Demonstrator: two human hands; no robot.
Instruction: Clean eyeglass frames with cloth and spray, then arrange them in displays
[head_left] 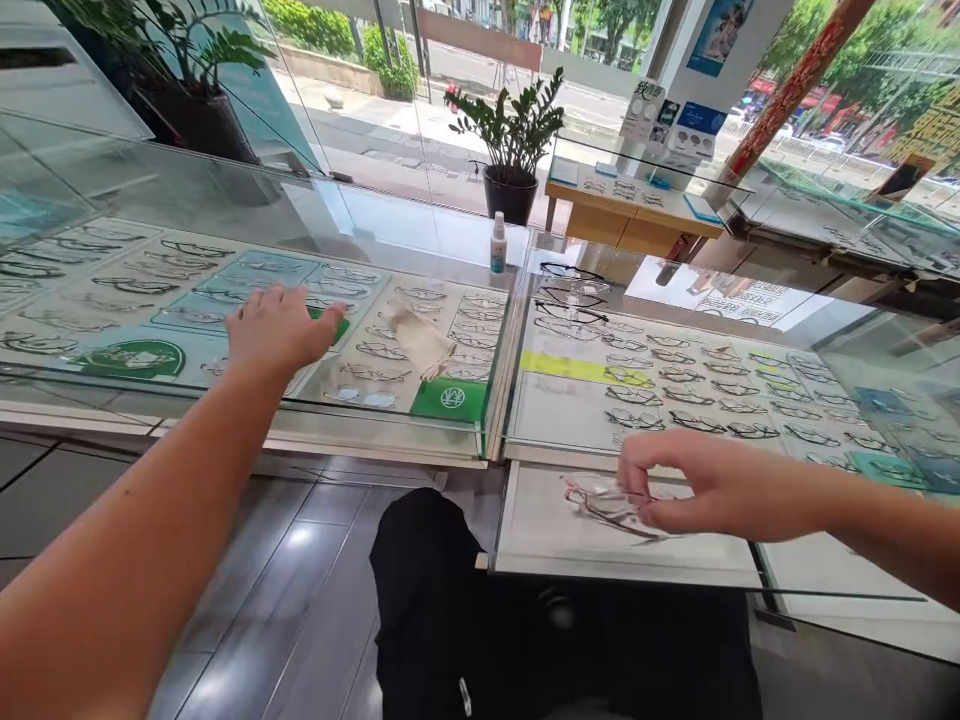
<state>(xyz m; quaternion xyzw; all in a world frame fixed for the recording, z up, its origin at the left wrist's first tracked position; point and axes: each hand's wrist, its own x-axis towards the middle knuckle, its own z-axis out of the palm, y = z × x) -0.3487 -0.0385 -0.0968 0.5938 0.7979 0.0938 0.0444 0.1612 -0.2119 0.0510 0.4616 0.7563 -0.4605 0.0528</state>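
My left hand (281, 325) lies palm down over the glass top of the left display counter (420, 225), fingers spread and holding nothing. Below the glass are rows of eyeglasses. To that hand's right, a crumpled beige cloth (421, 342) sits on the glass. My right hand (675, 485) is closed, thumb and fingers pinching a pair of eyeglasses (607, 512) with thin reddish-dark rims. These glasses are low over the white bottom of a pulled-out drawer (536, 535); I cannot tell whether they touch it. The fingers partly hide them.
A small spray bottle (498, 245) stands near the seam between the counters. Dark-rimmed glasses (571, 272) lie at the right counter's back left. Many frames fill the right case (679, 375). A potted plant (514, 150) stands behind. My knee (427, 545) is beside the drawer.
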